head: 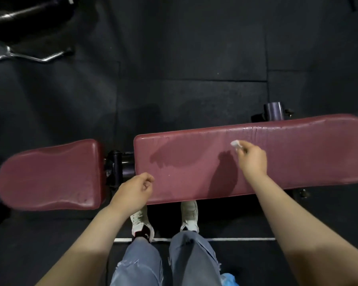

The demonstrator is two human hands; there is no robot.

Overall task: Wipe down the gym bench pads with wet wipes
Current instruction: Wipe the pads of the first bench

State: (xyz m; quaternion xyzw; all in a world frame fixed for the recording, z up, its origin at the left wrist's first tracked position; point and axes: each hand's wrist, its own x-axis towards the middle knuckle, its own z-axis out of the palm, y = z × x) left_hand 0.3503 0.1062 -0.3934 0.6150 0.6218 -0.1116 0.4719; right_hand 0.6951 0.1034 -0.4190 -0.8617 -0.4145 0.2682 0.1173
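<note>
The right hand (253,159) pinches a small wipe (236,144) in its fingers over the long red pad (298,153), wet only beside the small pad (50,174), so most is left.

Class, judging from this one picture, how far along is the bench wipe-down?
Done: a damp patch darkens the long pad. In hand: the right hand pinches a wet wipe above it; the left hand holds nothing. Left: the short pad shows no damp patch.
</note>
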